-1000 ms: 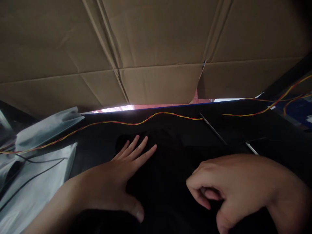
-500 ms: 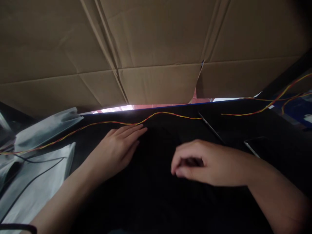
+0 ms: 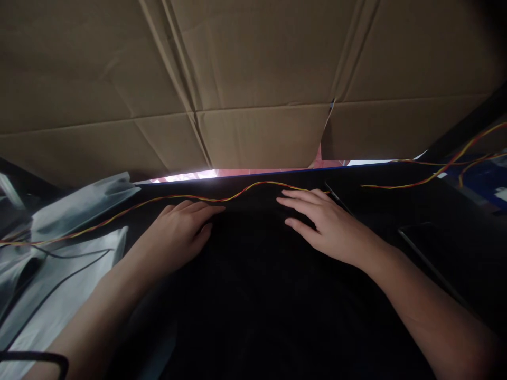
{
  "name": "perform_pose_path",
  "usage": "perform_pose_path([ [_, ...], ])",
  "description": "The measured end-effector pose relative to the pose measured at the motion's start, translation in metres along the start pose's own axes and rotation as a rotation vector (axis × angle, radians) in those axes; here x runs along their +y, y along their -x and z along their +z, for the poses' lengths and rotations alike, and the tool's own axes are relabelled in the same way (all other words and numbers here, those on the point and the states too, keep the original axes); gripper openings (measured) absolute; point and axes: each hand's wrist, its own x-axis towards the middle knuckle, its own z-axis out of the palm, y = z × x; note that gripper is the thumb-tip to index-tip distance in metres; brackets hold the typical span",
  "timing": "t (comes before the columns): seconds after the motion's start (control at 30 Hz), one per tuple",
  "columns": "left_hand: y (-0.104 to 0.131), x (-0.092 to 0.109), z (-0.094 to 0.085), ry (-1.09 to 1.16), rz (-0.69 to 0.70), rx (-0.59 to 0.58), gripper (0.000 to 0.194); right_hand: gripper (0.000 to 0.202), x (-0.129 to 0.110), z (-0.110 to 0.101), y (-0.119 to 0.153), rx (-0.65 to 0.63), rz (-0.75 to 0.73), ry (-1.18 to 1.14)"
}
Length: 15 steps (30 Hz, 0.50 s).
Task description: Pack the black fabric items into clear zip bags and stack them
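My left hand lies flat and open on the black surface, its fingertips just below a twisted red and yellow wire. Across from it, my right hand rests palm down with fingers spread, holding nothing. Its fingers come close to the same wire and to a dark flat device with a thin light edge. A second dark flat device shows beside my right forearm, which partly hides it.
Brown cardboard stands across the back. White translucent bags and thin black cables are at the left. More twisted wire and a blue object are at the right.
My right hand has moved forward, and its curled fingers have opened out flat. My left hand has shifted slightly left and back.
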Motion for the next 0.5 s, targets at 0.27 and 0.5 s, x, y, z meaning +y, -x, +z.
perform_pose_path([
  [0.27, -0.001, 0.005, -0.019, 0.099, 0.041, 0.136, 0.028, 0.031, -0.002, 0.006, -0.007, 0.196, -0.032, -0.019],
  [0.5, 0.009, 0.009, -0.041, 0.389, 0.095, -0.377, 0.017, 0.007, -0.016, -0.034, 0.012, -0.372, 0.006, -0.176],
])
